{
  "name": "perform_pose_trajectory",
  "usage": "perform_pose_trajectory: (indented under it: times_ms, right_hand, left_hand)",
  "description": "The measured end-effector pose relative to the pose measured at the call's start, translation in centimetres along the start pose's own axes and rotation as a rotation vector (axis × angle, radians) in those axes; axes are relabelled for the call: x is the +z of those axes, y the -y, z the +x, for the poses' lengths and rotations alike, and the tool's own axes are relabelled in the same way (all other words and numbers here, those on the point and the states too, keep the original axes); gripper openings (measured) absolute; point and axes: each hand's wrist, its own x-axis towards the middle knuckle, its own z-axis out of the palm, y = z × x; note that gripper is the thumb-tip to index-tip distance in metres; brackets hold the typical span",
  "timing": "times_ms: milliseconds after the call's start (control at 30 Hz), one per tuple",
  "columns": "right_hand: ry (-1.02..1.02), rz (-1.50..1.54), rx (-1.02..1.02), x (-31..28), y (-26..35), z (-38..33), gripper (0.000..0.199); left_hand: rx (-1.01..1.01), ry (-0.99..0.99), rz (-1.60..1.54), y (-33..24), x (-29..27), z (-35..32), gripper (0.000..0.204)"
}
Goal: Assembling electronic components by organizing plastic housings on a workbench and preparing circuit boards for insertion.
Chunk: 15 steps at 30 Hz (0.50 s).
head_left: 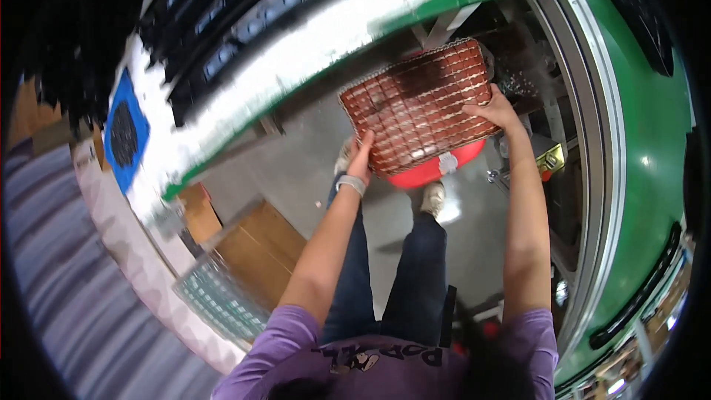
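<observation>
Between my two hands is a reddish-brown cushion [418, 118] with a grid of pale stitched lines and a dark patch near its far edge. My left hand [361, 159] grips its left edge, thumb on top. At the right edge, my right hand [498, 110] holds on with the thumb laid over the upper face. The fingers under the cushion are hidden. A red stool seat [404, 178] shows below the cushion's near edge; whether the two touch, I cannot tell.
Ahead is a white-covered bench [326, 52] with a green edge, carrying long black parts [244, 18]. A metal rail [592, 104] borders the green surface [641, 155] on the right. Flat cardboard [259, 244] lies at the lower left. My shoes [433, 198] are beside the stool.
</observation>
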Motion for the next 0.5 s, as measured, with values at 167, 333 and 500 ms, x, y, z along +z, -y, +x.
perform_pose_trajectory:
  times_ms: [167,333,500]
  right_hand:
    - [0.136,0.204,-0.118,1.1,-0.2,-2.5,0.078]
    - [0.196,0.109,-0.116,0.2,-2.9,-1.4,0.065]
    - [0.256,0.063,-0.025,-0.3,-1.2,-1.9,0.071]
  left_hand:
    - [0.076,-0.046,-0.146,4.3,-0.9,-2.5,0.066]
    - [0.105,-0.282,-0.123,7.9,-0.2,-1.1,0.083]
    - [0.122,-0.278,-0.189,6.3,1.1,-2.4,0.084]
